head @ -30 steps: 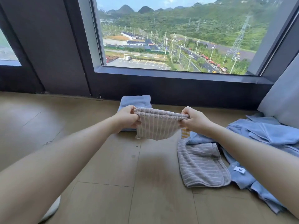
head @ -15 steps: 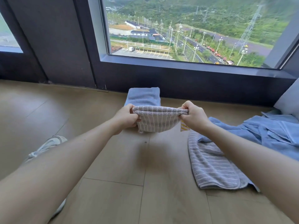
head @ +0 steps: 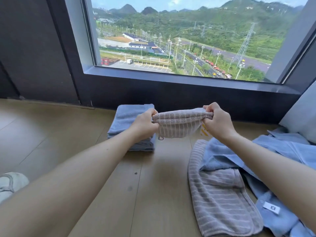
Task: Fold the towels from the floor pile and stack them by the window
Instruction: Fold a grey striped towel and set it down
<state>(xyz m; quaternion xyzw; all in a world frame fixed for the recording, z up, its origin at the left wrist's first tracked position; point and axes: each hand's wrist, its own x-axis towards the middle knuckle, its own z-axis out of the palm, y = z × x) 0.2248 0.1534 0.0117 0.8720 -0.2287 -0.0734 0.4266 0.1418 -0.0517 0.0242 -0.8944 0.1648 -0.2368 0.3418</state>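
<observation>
Glazing fills the far wall: we record a broad window [head: 179, 40] over a dark sill, with the pale wooden floor [head: 102, 194] running up to the wall beneath it. On the right of that floor lies the pile of blue towels [head: 282, 159], rumpled and unfolded. A loose grey striped towel [head: 220, 202] lies flat at the pile's near edge, its far end tucked under the blue cloth. Against the wall below the window, left of centre, sits the folded stack [head: 130, 124], low and squared, with a blue towel on top and greyer layers beneath. Between stack and pile, held clear of the floor, is the small striped towel [head: 179, 125]. It is doubled over, its folded edge drawn taut across the top and the rest hanging. The left hand [head: 145, 124] pinches the left end of that edge, fingers curled round the cloth. The right hand [head: 217, 122] grips the right end likewise, knuckles uppermost. A hanging loop [head: 160, 138] dangles at the towel's lower left corner, and a yellow tag [head: 204, 131] shows behind its right corner. We judge the step in hand to be the folding of this towel, at least one fold being made. The next move, in our judgement, calls for either a further fold, end to end, or a short carry leftward to the stack. The towel would be lowered square to the stack's top, and neither pinch released until the cloth lies flat. Most of the pile is not yet folded.
</observation>
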